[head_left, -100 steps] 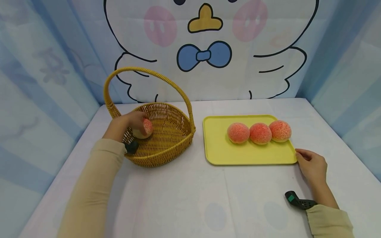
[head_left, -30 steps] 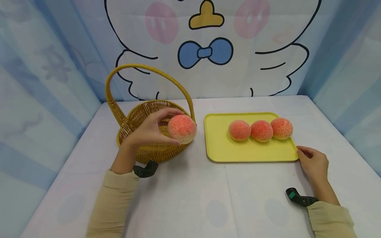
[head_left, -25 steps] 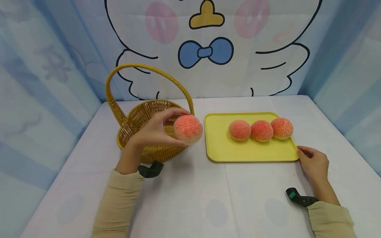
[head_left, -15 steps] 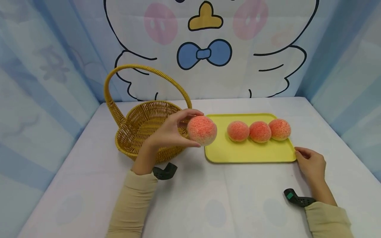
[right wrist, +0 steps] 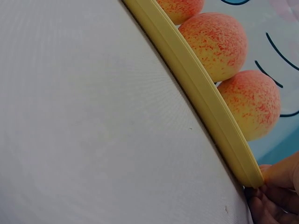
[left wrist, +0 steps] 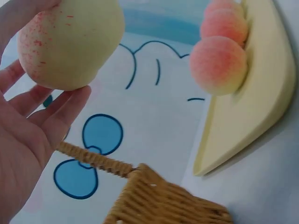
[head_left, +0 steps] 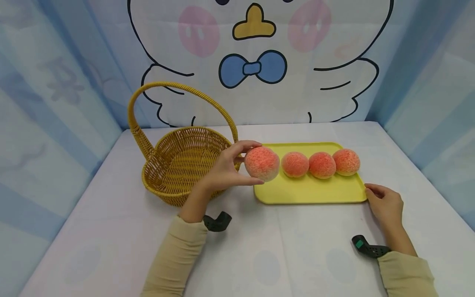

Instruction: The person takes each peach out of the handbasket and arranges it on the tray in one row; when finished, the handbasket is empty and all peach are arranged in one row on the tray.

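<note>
My left hand (head_left: 226,167) grips a pink-and-cream peach (head_left: 262,164) between thumb and fingers, held up over the left end of a yellow tray (head_left: 308,194). In the left wrist view the peach (left wrist: 70,44) shows its pale side against the fingers. Three more peaches sit in a row on the tray: a left one (head_left: 295,164), a middle one (head_left: 322,165) and a right one (head_left: 346,162). At the tray's near right corner my right hand (head_left: 386,206) pinches the rim; in the right wrist view the thumb and fingers (right wrist: 280,175) meet at that corner.
A wicker basket (head_left: 156,183) with a tall arched handle (head_left: 185,87) stands left of the tray, no peach visible inside. White cloth (head_left: 267,247) covers the table. A printed curtain (head_left: 259,103) hangs behind and at both sides. Black devices are strapped to both wrists.
My left hand has lifted the peach out of the basket and carried it rightward to the tray's left end. The right hand has stayed at the tray's corner.
</note>
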{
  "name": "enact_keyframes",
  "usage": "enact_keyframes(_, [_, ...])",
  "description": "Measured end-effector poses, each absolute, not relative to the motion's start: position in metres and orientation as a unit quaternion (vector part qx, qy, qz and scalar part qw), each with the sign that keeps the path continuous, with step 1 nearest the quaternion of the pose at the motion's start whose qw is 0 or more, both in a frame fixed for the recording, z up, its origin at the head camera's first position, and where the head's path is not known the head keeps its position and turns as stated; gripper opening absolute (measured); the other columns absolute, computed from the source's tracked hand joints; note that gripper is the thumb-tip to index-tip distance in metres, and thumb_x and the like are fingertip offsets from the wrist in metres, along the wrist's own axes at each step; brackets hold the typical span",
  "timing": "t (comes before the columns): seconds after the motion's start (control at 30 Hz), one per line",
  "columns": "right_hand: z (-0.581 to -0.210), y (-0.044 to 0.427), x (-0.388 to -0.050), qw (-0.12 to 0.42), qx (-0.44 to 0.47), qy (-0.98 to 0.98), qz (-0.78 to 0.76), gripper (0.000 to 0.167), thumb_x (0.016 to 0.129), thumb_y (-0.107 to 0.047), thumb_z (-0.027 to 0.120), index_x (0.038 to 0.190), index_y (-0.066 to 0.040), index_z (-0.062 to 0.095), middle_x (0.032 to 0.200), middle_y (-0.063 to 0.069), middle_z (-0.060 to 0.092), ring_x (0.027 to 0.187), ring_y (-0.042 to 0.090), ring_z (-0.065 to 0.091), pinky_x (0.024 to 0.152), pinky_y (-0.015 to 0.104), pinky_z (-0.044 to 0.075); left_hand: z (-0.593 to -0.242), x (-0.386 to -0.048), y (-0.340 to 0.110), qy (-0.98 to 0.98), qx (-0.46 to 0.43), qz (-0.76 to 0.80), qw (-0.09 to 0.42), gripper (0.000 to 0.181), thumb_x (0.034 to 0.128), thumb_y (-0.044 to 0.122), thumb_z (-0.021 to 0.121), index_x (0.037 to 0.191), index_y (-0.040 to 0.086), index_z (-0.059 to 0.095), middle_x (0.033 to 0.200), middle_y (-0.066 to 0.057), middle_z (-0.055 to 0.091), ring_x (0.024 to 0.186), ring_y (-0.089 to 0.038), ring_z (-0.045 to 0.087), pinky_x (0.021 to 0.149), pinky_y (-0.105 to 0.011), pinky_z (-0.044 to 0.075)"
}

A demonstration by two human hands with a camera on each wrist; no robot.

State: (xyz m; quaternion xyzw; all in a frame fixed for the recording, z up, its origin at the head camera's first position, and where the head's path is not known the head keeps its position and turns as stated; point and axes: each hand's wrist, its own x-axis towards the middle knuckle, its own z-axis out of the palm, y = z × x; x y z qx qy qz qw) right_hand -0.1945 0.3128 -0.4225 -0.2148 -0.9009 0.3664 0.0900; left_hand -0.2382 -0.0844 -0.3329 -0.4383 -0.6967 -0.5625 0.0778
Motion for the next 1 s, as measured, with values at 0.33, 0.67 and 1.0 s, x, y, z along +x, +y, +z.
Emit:
enact_keyframes(0.33, [-0.418, 0.312, -0.191, 0.105, -0.216, -0.899, 0.367, 0.037, 0.095, -0.018, 0.046, 0.119, 0.007, 0.057, 0.11, 0.022, 0.056, 0.085, 0.019, 0.047, 0.054, 0.012, 0.036, -0.33, -0.22, -0.054, -0.708, -0.376, -0.59, 0.096, 0.072, 0.0596, -0.008, 0.082, 0.122, -0.01, 0.046, 0.117, -0.021, 0.051, 0.103, -0.026, 0.052, 0.083, -0.036, 0.049])
enact_keyframes(0.67, [-0.421, 0.309, -0.193, 0.126, -0.2, -0.9, 0.366, 0.035, 0.094, -0.017, 0.048, 0.117, 0.007, 0.058, 0.108, 0.023, 0.058, 0.081, 0.015, 0.048, 0.053, 0.009, 0.036, -0.373, -0.242, -0.04, -0.728, -0.328, -0.597, 0.079, 0.073, 0.0612, 0.004, 0.085, 0.125, 0.001, 0.049, 0.119, -0.011, 0.052, 0.103, -0.02, 0.052, 0.081, -0.032, 0.049])
enact_keyframes(1.0, [-0.421, 0.312, -0.193, 0.132, -0.198, -0.902, 0.36, 0.035, 0.094, -0.017, 0.049, 0.115, 0.007, 0.06, 0.107, 0.023, 0.059, 0.079, 0.011, 0.048, 0.055, 0.009, 0.036, -0.398, -0.252, -0.035, -0.799, -0.277, -0.534, 0.001, 0.07, 0.0622, 0.018, 0.086, 0.123, 0.008, 0.051, 0.118, -0.003, 0.054, 0.1, -0.016, 0.054, 0.078, -0.024, 0.048])
